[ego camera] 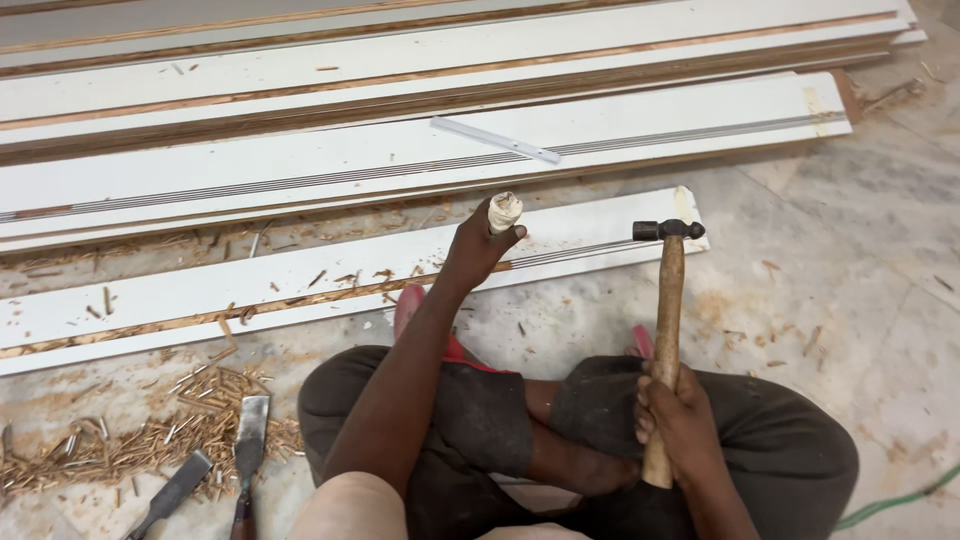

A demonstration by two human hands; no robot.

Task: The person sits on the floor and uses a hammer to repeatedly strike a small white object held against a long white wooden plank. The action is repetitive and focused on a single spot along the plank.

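My left hand (478,245) grips a chisel with a worn, pale wooden handle (503,211), its blade set down into a groove in the white board (300,290) lying in front of me. My right hand (680,425) holds a hammer by the lower end of its wooden handle (667,300); the dark metal head (667,229) is raised upright to the right of the chisel, apart from it. The groove left of the chisel is cut rough and brown; to the right it shows neat grey lines. I sit cross-legged on the floor.
Two loose chisels (248,440) (175,490) lie among wood chips (130,430) at lower left. Several long white boards (420,150) are stacked beyond, with a thin grey strip (495,140) on one. Marble floor (850,260) spreads right; a green cord (900,495) runs at lower right.
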